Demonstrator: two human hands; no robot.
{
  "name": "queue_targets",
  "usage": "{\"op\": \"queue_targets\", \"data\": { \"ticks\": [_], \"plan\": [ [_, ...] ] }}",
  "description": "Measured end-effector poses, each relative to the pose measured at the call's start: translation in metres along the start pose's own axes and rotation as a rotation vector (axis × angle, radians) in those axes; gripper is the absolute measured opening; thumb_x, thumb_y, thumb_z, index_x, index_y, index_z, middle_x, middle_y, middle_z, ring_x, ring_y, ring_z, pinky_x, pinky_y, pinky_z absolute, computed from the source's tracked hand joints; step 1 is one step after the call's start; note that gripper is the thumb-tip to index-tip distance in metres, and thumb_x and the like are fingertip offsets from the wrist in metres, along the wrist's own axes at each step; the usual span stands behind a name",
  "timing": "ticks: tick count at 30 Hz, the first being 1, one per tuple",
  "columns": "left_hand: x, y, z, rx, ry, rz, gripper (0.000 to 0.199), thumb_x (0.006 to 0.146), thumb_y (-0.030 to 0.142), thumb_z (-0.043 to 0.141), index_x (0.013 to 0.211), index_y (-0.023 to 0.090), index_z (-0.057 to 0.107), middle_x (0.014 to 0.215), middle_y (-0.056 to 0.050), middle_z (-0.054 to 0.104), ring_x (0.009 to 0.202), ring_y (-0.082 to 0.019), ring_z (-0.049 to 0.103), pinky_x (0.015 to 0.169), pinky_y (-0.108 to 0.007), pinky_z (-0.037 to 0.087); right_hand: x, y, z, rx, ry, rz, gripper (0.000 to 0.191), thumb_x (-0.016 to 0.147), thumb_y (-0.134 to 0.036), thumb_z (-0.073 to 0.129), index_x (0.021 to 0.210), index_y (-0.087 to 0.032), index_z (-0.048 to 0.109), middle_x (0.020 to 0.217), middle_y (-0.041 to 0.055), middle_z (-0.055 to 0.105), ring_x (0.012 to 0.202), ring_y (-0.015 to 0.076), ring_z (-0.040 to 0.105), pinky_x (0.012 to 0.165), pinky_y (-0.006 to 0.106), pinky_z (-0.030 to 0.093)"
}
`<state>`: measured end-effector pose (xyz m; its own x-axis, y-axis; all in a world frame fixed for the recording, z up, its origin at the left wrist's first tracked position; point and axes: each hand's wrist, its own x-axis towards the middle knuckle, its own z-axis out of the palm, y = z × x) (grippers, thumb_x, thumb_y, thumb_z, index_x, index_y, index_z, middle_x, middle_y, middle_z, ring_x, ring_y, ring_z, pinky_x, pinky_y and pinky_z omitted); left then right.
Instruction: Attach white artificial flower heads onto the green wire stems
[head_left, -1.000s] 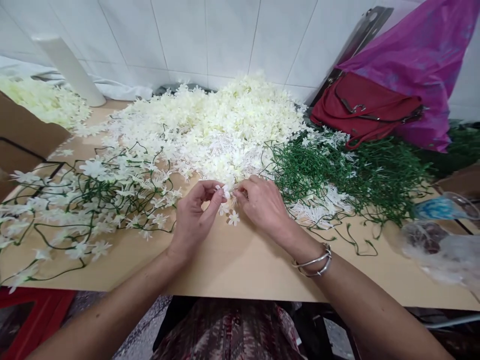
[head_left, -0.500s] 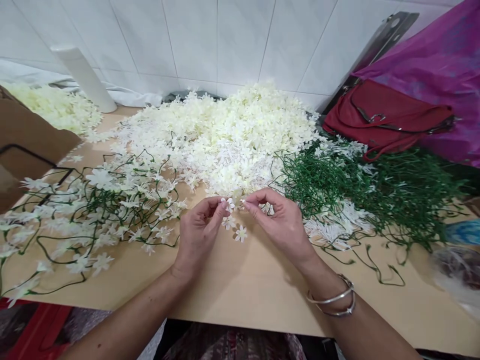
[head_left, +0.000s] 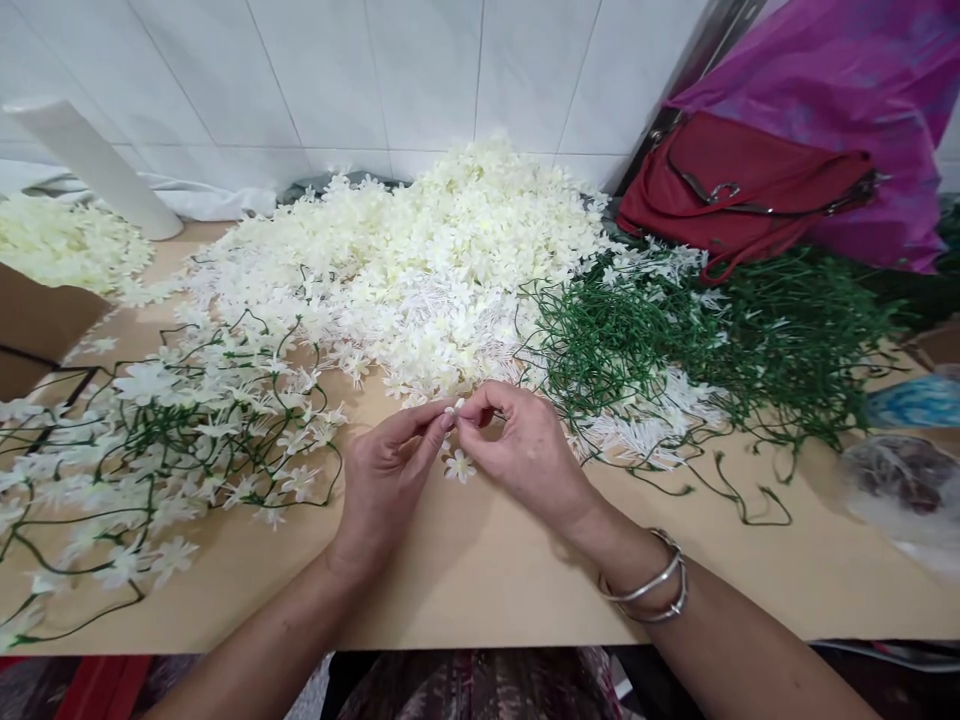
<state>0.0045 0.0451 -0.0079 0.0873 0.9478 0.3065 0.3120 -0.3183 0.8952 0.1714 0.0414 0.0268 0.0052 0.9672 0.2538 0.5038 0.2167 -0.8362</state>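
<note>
Thumb and forefinger of my left hand (head_left: 390,480) pinch a small white artificial flower (head_left: 452,410) near the middle of the table. My right hand (head_left: 521,455) is also closed, its thumb and forefinger meeting the left fingertips at that flower; a tiny piece between them is mostly hidden. Just below the fingertips lies a loose white flower (head_left: 460,466) with a pale yellow centre. Behind the hands rises a big heap of cream-white flower heads (head_left: 457,240). To the left spread white flowers on green stems (head_left: 217,430).
Tangled green stems (head_left: 622,330) lie to the right, with a red handbag (head_left: 750,190) and a purple plastic bag (head_left: 847,90) behind them. At far left are a white roll (head_left: 97,165) and a cardboard box (head_left: 45,315). A clear plastic bag (head_left: 900,480) sits at the right.
My right hand has moved left, bringing its fingertips against those of my left hand. The camera view has shifted slightly, so the surroundings appear further left.
</note>
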Motion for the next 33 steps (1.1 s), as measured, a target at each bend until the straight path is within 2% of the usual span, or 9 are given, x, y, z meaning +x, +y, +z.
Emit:
{"op": "queue_targets", "data": {
  "ticks": [5,9,12,16,19,22,25,29,33],
  "plan": [
    [0.0,0.003,-0.002,0.18,0.0,0.177,0.016,0.099,0.029,0.068,0.109,0.026,0.08,0.104,-0.002,0.085,0.09,-0.019,0.081,0.081,-0.03,0.064,0.0,0.001,0.002,0.155,0.043,0.057,0.007,0.081,-0.014,0.066,0.081,-0.021,0.066,0.072,-0.003,0.067,0.068,0.0143,0.062,0.068,0.027,0.047],
    [0.002,0.005,-0.005,0.201,-0.013,0.242,0.015,0.101,0.025,0.065,0.11,0.025,0.077,0.105,-0.002,0.084,0.092,-0.019,0.08,0.082,-0.029,0.063,0.0,0.004,0.003,0.249,0.031,0.061,0.02,0.083,-0.014,0.066,0.101,-0.022,0.069,0.072,-0.005,0.065,0.071,0.0143,0.063,0.072,0.028,0.049],
    [0.002,0.005,-0.005,0.132,-0.022,0.238,0.013,0.102,0.025,0.064,0.113,0.024,0.072,0.105,-0.003,0.082,0.095,-0.019,0.079,0.084,-0.03,0.063,0.003,0.007,0.0,0.247,0.009,-0.001,0.008,0.086,-0.017,0.068,0.089,-0.022,0.072,0.077,-0.002,0.068,0.076,0.0158,0.063,0.076,0.03,0.05],
    [-0.002,0.006,0.0,-0.041,-0.037,0.179,0.023,0.101,0.024,0.065,0.123,0.023,0.058,0.118,-0.007,0.077,0.102,-0.019,0.079,0.089,-0.032,0.063,0.011,0.009,-0.012,0.247,0.159,-0.13,0.01,0.086,-0.019,0.073,0.079,-0.023,0.067,0.09,0.0016,0.071,0.09,0.0189,0.066,0.084,0.034,0.051],
    [-0.003,0.006,0.002,0.001,-0.028,0.213,0.02,0.102,0.021,0.063,0.121,0.023,0.058,0.123,-0.008,0.075,0.101,-0.018,0.078,0.092,-0.034,0.063,0.019,0.013,-0.024,0.355,0.245,-0.13,0.014,0.088,-0.021,0.073,0.079,-0.024,0.062,0.102,0.0039,0.074,0.1,0.0201,0.07,0.093,0.037,0.053],
    [-0.003,0.006,0.003,0.117,-0.022,0.29,0.015,0.102,0.017,0.06,0.116,0.022,0.062,0.115,-0.007,0.076,0.1,-0.018,0.077,0.092,-0.033,0.062,0.026,0.019,-0.032,0.44,0.294,-0.105,0.019,0.087,-0.023,0.074,0.078,-0.025,0.058,0.091,0.0019,0.072,0.093,0.0196,0.071,0.089,0.036,0.055],
    [-0.003,0.008,0.005,0.248,-0.088,0.411,0.017,0.102,0.014,0.058,0.116,0.021,0.063,0.116,-0.007,0.077,0.108,-0.02,0.075,0.094,-0.034,0.06,0.03,0.023,-0.037,0.487,0.296,-0.081,0.019,0.086,-0.025,0.074,0.082,-0.026,0.056,0.078,-0.003,0.064,0.079,0.0171,0.07,0.08,0.033,0.057],
    [-0.005,0.012,0.013,0.449,-0.257,0.559,0.02,0.102,0.013,0.057,0.119,0.02,0.064,0.129,-0.01,0.073,0.119,-0.024,0.07,0.101,-0.041,0.055,0.031,0.022,-0.041,0.457,0.294,-0.087,0.013,0.086,-0.024,0.074,0.088,-0.025,0.061,0.08,-0.0032,0.066,0.075,0.0144,0.067,0.075,0.03,0.057],
    [0.0,0.02,0.028,0.694,-0.368,0.735,0.025,0.103,0.011,0.056,0.124,0.018,0.066,0.132,-0.011,0.072,0.119,-0.029,0.066,0.098,-0.044,0.049,0.029,0.018,-0.045,0.407,0.285,-0.101,0.01,0.088,-0.023,0.073,0.087,-0.024,0.063,0.079,-0.0031,0.066,0.071,0.013,0.064,0.073,0.029,0.054]
  ]
}}
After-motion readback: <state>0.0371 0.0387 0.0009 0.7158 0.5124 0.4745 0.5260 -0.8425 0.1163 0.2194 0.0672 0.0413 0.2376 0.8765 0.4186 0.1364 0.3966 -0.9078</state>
